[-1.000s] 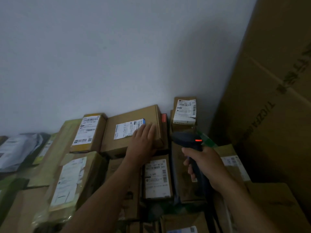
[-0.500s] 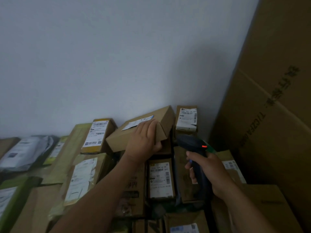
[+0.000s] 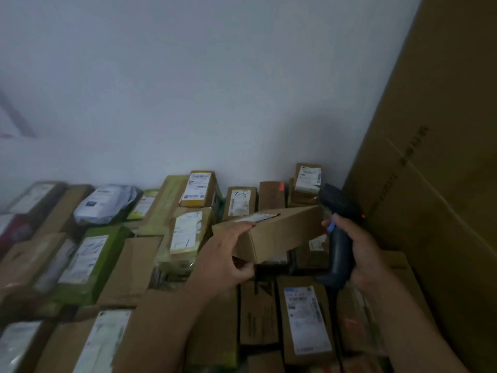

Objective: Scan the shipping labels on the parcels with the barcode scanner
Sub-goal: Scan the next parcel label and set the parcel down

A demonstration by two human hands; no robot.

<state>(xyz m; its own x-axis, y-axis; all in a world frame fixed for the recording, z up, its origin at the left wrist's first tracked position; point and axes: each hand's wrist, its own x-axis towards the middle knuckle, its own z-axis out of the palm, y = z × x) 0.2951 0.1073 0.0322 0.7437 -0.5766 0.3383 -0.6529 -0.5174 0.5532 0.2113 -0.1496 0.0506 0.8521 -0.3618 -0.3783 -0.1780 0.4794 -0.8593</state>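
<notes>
Head view: the parcels are closed, so their contents are hidden. The left hand (image 3: 228,254) is clamped on a flat brown cardboard box (image 3: 277,232), fingers over its top edge and thumb beneath. It holds the box tilted above the pile. A white shipping label (image 3: 255,218) lies on the box's top face, seen almost edge-on and blurred.

The right hand (image 3: 368,254) is wrapped tight around the grip of the barcode scanner (image 3: 340,238). The scanner is dark, matte and pistol-shaped, with a small red light showing on its head. It stands upright just beside the right end of the held box; whether the two touch cannot be told.

Below the hands lies a crowded pile of parcels, mostly plain corrugated cartons with white printed labels. A long narrow box (image 3: 306,319) with a full-length label sits under the scanner. Left of the forearm lies a green-wrapped parcel (image 3: 91,262), glossy and creased. Further back there is a soft grey plastic mailer (image 3: 107,203), rounded and wrinkled. Against the wall stand a yellow-edged box (image 3: 199,188) and a small labelled box (image 3: 308,179).

Whatever carries the pile is covered. A smooth pale wall (image 3: 215,90) rises behind it, and a tall cardboard carton (image 3: 443,184) with dark print fills the right side. The light is dim.
</notes>
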